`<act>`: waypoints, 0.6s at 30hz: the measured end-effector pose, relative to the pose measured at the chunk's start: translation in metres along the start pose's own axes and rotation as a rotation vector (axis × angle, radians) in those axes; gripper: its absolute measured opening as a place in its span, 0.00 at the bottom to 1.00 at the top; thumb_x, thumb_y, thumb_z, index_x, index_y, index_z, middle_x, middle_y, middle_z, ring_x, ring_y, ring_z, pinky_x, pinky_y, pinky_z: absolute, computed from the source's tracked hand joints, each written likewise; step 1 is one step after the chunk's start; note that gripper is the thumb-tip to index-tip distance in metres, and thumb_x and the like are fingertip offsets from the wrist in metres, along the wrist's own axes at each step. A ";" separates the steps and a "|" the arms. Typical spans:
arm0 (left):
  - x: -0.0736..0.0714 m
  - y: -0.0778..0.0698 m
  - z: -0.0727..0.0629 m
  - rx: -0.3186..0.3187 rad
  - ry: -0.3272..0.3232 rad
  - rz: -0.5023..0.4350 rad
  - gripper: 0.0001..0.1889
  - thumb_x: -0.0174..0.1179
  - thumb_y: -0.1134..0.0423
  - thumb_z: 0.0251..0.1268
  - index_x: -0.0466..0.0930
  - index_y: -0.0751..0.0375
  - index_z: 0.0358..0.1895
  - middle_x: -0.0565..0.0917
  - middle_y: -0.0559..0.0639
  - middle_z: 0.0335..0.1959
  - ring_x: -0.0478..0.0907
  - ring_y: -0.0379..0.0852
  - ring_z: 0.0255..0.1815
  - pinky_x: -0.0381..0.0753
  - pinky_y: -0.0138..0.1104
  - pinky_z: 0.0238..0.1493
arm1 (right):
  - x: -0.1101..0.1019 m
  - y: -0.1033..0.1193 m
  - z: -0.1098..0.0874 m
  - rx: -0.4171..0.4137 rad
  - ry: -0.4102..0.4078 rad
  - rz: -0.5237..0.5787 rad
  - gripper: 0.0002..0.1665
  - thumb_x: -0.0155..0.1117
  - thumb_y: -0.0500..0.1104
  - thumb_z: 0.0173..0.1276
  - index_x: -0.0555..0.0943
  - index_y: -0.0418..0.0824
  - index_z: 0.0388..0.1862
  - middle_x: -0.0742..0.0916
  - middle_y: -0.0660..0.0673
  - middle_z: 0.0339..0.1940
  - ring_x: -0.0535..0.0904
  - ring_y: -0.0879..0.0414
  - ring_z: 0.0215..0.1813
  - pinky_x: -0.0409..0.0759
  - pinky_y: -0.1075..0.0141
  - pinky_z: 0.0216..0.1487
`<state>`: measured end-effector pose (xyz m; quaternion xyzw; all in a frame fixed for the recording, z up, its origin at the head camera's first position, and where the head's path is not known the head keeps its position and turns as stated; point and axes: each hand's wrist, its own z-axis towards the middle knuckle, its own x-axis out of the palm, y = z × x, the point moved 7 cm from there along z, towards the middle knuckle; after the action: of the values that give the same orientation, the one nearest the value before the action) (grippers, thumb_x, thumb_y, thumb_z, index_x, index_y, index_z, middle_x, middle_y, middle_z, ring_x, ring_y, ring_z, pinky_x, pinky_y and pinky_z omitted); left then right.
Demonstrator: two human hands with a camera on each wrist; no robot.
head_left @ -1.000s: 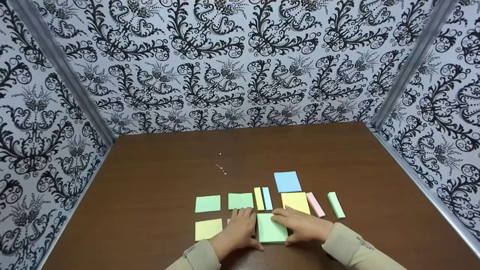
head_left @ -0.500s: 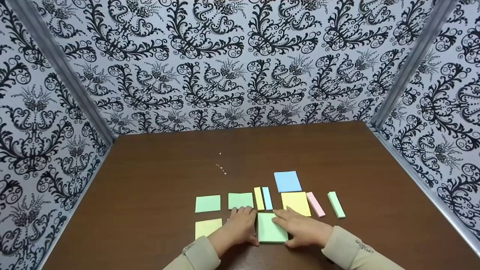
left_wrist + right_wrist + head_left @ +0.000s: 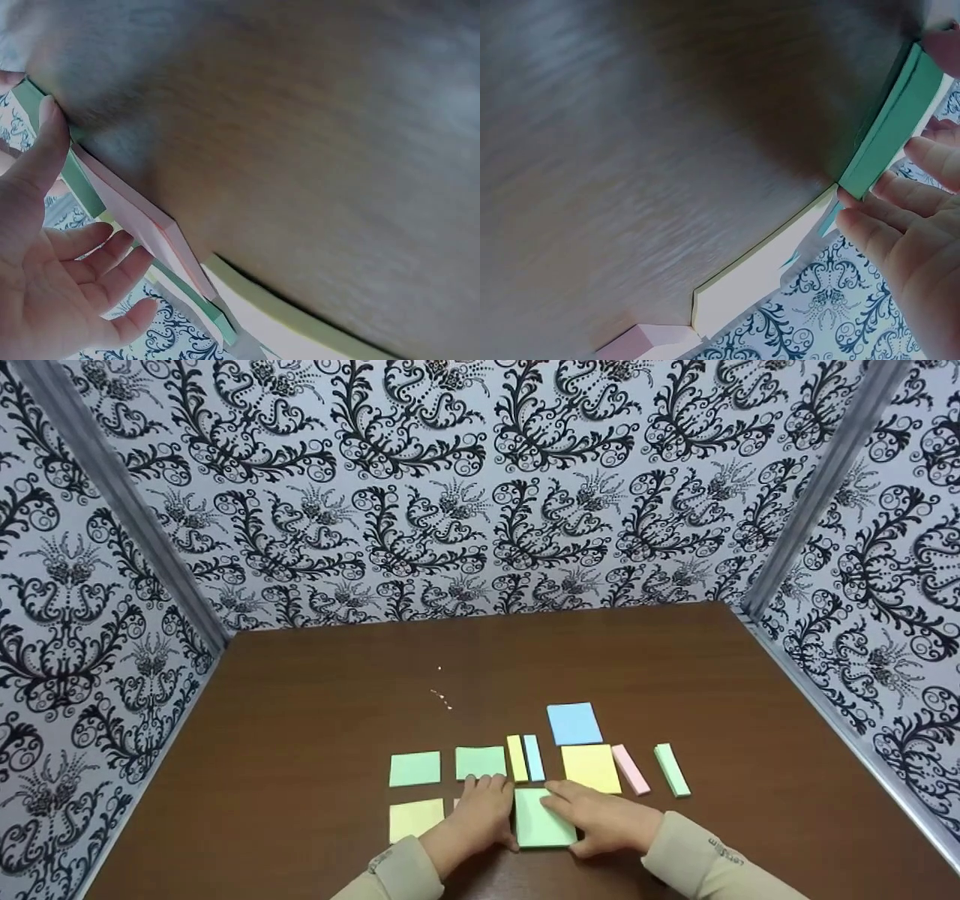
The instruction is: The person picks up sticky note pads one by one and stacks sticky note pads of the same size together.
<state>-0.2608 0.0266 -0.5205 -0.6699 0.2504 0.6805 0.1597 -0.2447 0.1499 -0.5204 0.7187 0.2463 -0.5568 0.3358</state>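
Note:
A pale green sticky note pad [image 3: 541,826] lies flat between my hands near the table's front. My left hand [image 3: 480,814] is at its left side; the thumb touches the green pad's edge [image 3: 82,184] in the left wrist view. The fingers of that hand hover by a pink sticky note pad [image 3: 127,214], which the hand mostly hides from the head camera. My right hand [image 3: 604,817] rests along the right side, its thumb by the near corner and its extended fingers on the far part. In the right wrist view, fingertips touch the green stack's side [image 3: 889,124].
Two green pads [image 3: 415,769] [image 3: 480,763] and a pale yellow pad [image 3: 416,819] lie on the left. Narrow yellow [image 3: 517,757] and blue [image 3: 533,757] strips stand beyond. Blue [image 3: 574,724] and yellow [image 3: 590,767] pads, pink [image 3: 630,769] and green [image 3: 672,770] strips lie rightward.
My left thumb has drawn in toward the green pad's near left corner. The right hand has shifted only slightly, and the pads have stayed in place.

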 end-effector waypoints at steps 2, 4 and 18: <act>-0.002 -0.001 0.000 0.016 -0.012 0.032 0.45 0.67 0.32 0.30 0.73 0.61 0.53 0.75 0.49 0.43 0.72 0.47 0.43 0.69 0.43 0.49 | 0.000 -0.001 0.000 0.022 0.027 0.026 0.42 0.67 0.45 0.53 0.63 0.35 0.66 0.65 0.35 0.68 0.61 0.45 0.68 0.64 0.57 0.63; -0.004 -0.001 0.000 0.023 -0.025 0.035 0.42 0.68 0.34 0.31 0.74 0.60 0.51 0.75 0.49 0.41 0.74 0.47 0.41 0.70 0.43 0.47 | 0.000 -0.002 0.000 0.027 0.038 0.030 0.43 0.67 0.46 0.54 0.62 0.35 0.66 0.64 0.35 0.68 0.60 0.45 0.69 0.63 0.57 0.64; -0.005 0.001 0.001 -0.022 0.007 -0.080 0.40 0.70 0.39 0.35 0.72 0.61 0.52 0.75 0.51 0.45 0.73 0.48 0.45 0.70 0.44 0.46 | -0.002 -0.004 0.001 -0.017 0.007 0.002 0.42 0.68 0.47 0.52 0.65 0.37 0.65 0.67 0.38 0.66 0.63 0.46 0.66 0.64 0.58 0.62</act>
<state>-0.2622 0.0266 -0.5157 -0.6835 0.2166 0.6738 0.1786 -0.2487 0.1513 -0.5199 0.7180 0.2516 -0.5517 0.3417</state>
